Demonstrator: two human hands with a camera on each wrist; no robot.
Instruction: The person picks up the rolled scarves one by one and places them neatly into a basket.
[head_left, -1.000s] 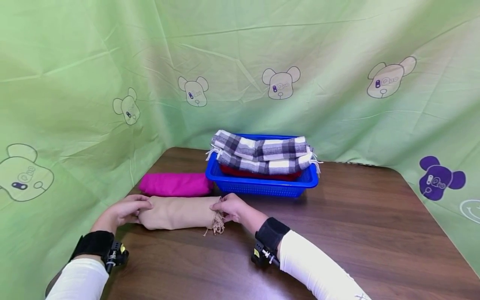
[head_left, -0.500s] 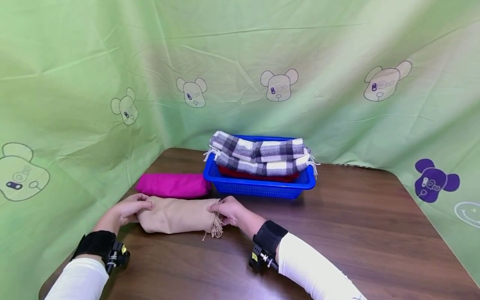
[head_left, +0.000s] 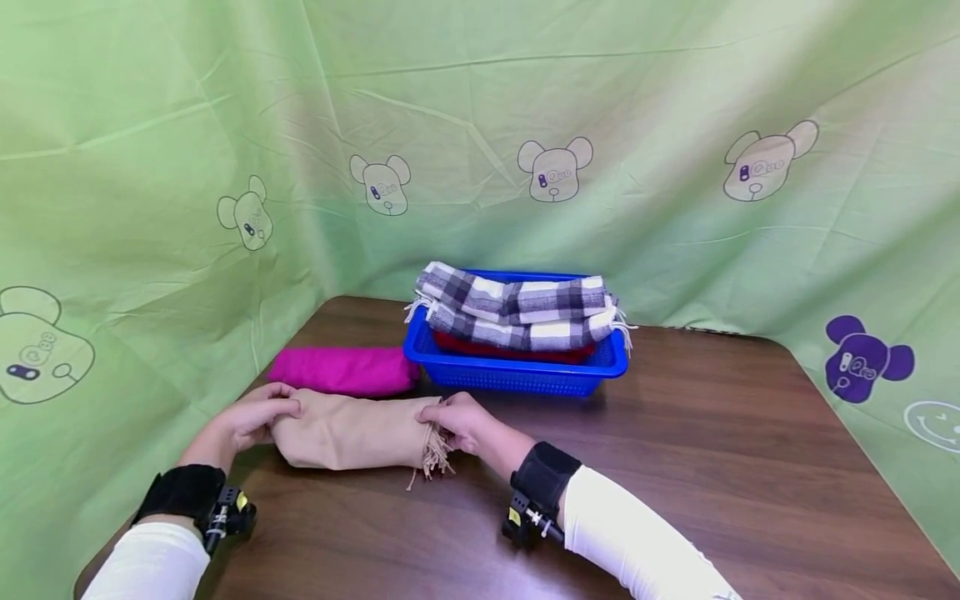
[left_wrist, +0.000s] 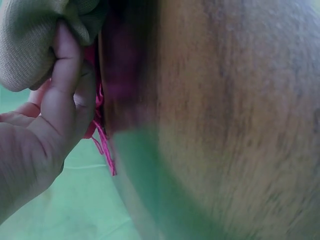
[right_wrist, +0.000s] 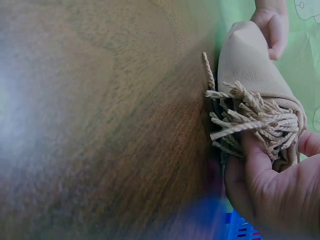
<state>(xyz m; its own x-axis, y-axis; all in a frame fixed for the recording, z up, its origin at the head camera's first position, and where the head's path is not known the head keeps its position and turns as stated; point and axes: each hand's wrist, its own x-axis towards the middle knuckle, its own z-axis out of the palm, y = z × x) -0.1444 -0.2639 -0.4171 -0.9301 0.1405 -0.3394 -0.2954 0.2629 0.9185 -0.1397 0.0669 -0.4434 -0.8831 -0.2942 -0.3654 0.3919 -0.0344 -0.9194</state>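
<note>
A beige scarf [head_left: 352,432], folded into a long bundle, lies across the near left part of the table. My left hand [head_left: 257,417] grips its left end, thumb on top; in the left wrist view the fingers [left_wrist: 62,80] reach under the cloth [left_wrist: 30,45]. At the other end, my right hand [head_left: 463,422] pinches the fringed edge. The right wrist view shows the twisted tassels [right_wrist: 265,120] hanging over the fingers, with the thumb on the far side. Just behind the bundle is a folded magenta cloth [head_left: 345,370], which neither hand holds.
A blue plastic basket [head_left: 517,379] stands at the back middle. In it a black-and-white checked scarf [head_left: 517,312] rests on a dark red cloth [head_left: 510,348]. Green printed curtains [head_left: 450,100] border the wooden table [head_left: 712,467] at the back and sides.
The beige scarf's front edge has come slightly nearer, and creases have formed toward its left end. Both hands keep their hold on its ends. The view has shifted a little.
</note>
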